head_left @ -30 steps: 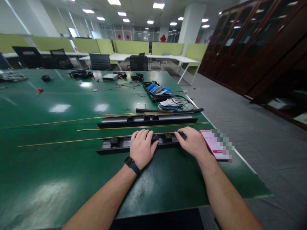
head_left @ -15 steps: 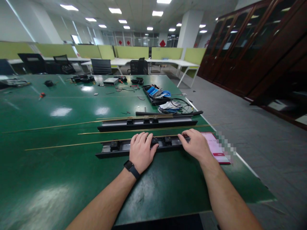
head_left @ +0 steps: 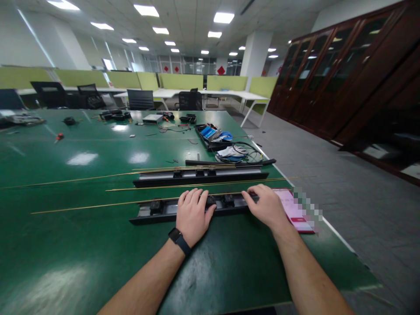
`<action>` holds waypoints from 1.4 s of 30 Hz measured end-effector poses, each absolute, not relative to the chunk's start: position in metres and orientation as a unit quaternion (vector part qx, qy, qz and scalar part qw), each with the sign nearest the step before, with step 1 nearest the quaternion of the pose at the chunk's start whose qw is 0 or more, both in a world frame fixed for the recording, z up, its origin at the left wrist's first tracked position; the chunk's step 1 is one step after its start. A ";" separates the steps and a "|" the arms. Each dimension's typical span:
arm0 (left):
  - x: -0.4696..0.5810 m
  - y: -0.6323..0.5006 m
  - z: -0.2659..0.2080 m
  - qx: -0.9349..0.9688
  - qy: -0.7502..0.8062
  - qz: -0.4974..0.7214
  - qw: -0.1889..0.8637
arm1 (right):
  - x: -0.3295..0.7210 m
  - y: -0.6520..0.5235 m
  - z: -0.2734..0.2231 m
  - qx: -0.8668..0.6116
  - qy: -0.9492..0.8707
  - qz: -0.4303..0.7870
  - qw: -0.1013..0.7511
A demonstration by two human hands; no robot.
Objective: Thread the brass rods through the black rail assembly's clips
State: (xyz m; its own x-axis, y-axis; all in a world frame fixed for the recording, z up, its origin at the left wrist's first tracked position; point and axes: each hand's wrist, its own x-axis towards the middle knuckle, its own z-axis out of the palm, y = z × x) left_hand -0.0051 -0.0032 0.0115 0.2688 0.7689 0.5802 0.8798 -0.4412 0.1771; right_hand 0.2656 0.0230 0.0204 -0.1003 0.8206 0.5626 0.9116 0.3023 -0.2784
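A black channel rail (head_left: 170,216) with a grey inner face lies across the near part of the green table. Several black blocks sit inside it, one (head_left: 156,205) left of my hands and another (head_left: 227,200) between them. My left hand (head_left: 193,214) rests over the rail's middle, fingers bent across its far edge and thumb by a block. A thin brass rod (head_left: 88,206) runs along that far edge, its left part reaching out over the table. Near the rail's right end, my right hand (head_left: 266,206) pinches at the rod; its fingertips partly hide the contact.
Behind lies a second channel rail (head_left: 200,178) with brass rods (head_left: 193,185) near it. Farther back are a black strip (head_left: 229,162), gloves (head_left: 232,152) and a black tray (head_left: 205,142). A pink-screened tablet (head_left: 300,223) lies right of my right hand, near the table edge.
The view has tilted up slightly, so everything on the table appears lower. Both hands keep nearly the same places on the rail and rod.
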 end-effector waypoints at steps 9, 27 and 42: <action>-0.005 -0.004 0.013 -0.789 -0.523 -0.310 0.086 | 0.265 0.023 0.021 -0.590 -0.737 -0.067 0.323; -0.005 -0.004 0.010 -0.792 -0.527 -0.297 0.086 | 0.252 0.019 0.020 -0.553 -0.763 -0.062 0.328; -0.005 -0.002 0.008 -0.792 -0.525 -0.297 0.092 | 0.257 0.021 0.018 -0.577 -0.746 -0.068 0.325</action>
